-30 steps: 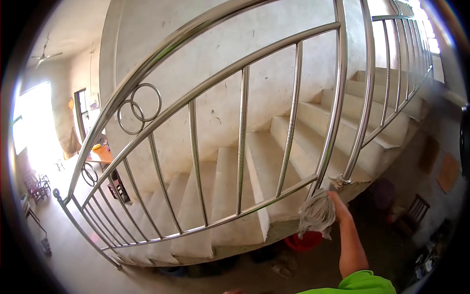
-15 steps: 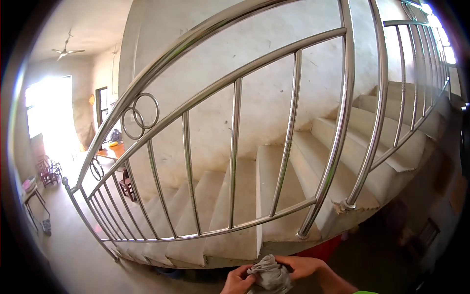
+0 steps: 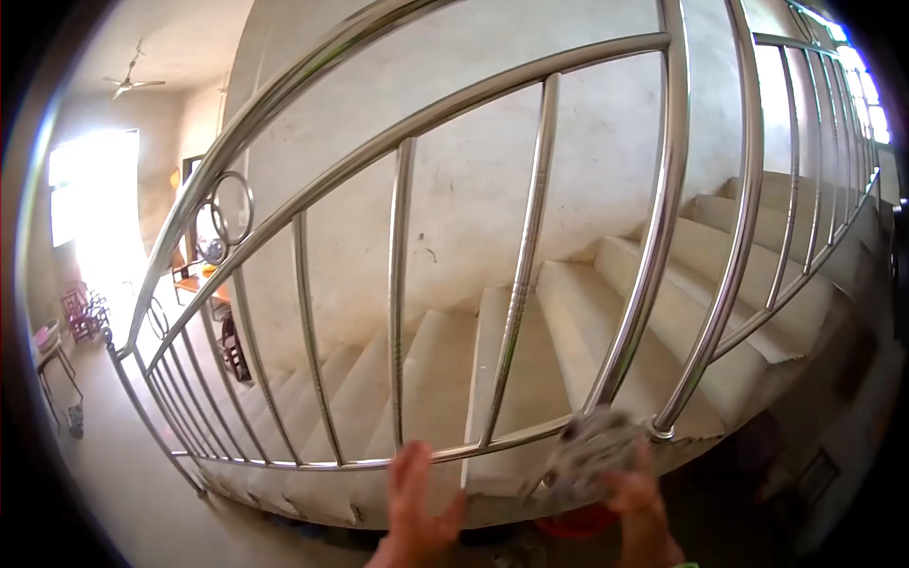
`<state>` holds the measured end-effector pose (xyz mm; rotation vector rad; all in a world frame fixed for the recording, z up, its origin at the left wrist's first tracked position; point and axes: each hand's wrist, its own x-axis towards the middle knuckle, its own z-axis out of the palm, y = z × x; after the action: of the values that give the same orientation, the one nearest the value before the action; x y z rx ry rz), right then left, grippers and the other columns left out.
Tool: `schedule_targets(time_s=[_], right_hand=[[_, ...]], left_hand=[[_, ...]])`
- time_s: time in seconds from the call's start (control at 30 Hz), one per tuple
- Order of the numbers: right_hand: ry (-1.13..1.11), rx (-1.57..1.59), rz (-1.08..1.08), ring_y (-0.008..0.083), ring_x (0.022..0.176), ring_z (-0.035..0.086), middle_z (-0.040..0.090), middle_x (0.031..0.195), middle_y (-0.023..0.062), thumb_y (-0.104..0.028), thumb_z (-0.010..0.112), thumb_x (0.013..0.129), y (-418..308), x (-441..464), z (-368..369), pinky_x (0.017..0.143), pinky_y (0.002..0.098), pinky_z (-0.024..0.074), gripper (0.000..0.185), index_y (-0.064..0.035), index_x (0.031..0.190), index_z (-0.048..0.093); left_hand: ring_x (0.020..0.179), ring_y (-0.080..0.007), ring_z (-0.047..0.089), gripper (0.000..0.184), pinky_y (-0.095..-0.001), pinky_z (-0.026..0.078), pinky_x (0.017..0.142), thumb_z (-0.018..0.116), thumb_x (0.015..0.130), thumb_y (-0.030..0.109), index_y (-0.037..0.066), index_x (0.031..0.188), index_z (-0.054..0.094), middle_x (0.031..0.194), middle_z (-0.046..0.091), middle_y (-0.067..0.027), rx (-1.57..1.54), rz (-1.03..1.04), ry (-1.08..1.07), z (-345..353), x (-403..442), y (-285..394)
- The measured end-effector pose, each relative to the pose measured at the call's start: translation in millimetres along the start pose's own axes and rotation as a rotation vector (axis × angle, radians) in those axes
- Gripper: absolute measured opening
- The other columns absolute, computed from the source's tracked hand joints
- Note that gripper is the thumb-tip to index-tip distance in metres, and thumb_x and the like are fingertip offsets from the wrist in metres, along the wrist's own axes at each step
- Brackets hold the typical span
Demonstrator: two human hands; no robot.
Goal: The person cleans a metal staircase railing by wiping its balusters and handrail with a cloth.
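Note:
My right hand (image 3: pixel 640 502) grips a crumpled grey cloth (image 3: pixel 595 456), blurred by motion. The cloth is at the foot of a thick steel post (image 3: pixel 646 303), over the right end of the lower rail (image 3: pixel 365 465); whether it presses on the metal I cannot tell. To the left, my left hand (image 3: pixel 419 516) is raised with its fingers spread and nothing in it. Its fingertips overlap the lower rail in view, and contact is unclear. Both hands are on the near side of the stair railing.
Concrete steps (image 3: pixel 440 364) climb to the right behind the steel bars. Beneath the stairs a red basin (image 3: pixel 576 521) shows in part. At the far left are a small table (image 3: pixel 55 364), reddish chairs (image 3: pixel 83 310) and a bright doorway (image 3: pixel 99 218).
Both hands were together on the cloth below the stairs. My left hand has let go and moved left and up; my right has carried the cloth up and right to the post's foot.

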<state>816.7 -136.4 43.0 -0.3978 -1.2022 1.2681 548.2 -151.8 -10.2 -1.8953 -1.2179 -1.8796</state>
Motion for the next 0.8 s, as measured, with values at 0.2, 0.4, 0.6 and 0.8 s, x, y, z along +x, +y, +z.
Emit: schedule_targets(time_s=[0.2,0.4,0.6,0.8], right_hand=[[0.418,-0.813,-1.375,0.0236,0.108,0.058,0.057,0.121,0.0148,-0.005,0.061,0.09,-144,117,31,0.092,0.0341,0.0481,0.029,0.0003,0.119,0.058],[0.369,-1.354,-1.563,0.0327,0.108,0.052,0.053,0.113,0.0172,-0.012,0.062,0.084,-241,271,130,0.091,0.0381,0.0441,0.036,-0.0044,0.119,0.056],[0.397,-1.509,-1.777,0.0348,0.106,0.053,0.057,0.109,0.0193,-0.017,0.058,0.081,-316,334,128,0.089,0.0425,0.0441,0.032,-0.0061,0.11,0.064],[0.506,-1.143,-1.575,0.0234,0.064,0.061,0.062,0.072,0.0083,-0.015,0.056,0.085,-395,396,174,0.057,0.0353,0.0487,0.013,-0.0017,0.087,0.058]], left_hand=[[0.123,-0.0442,0.042,0.079,-0.0498,0.034,0.103,0.068,0.077,0.011,-0.009,0.141,0.025,0.137,0.038,-0.0288,0.113,-0.048,0.107,-2,87,-44],[0.058,-0.015,0.054,0.016,-0.0322,0.043,0.055,0.062,0.086,0.011,0.0,0.097,0.058,0.065,0.056,-0.005,-0.29,-0.713,-0.264,33,101,-106],[0.048,-0.0063,0.039,0.016,-0.0265,0.033,0.045,0.061,0.088,0.011,0.004,0.077,0.053,0.052,0.044,0.0015,-0.53,-0.568,-0.037,44,88,-109],[0.048,-0.0022,0.039,0.015,-0.0209,0.03,0.043,0.061,0.089,0.009,0.005,0.077,0.051,0.056,0.044,0.0052,-0.627,-0.569,-0.084,47,82,-122]])
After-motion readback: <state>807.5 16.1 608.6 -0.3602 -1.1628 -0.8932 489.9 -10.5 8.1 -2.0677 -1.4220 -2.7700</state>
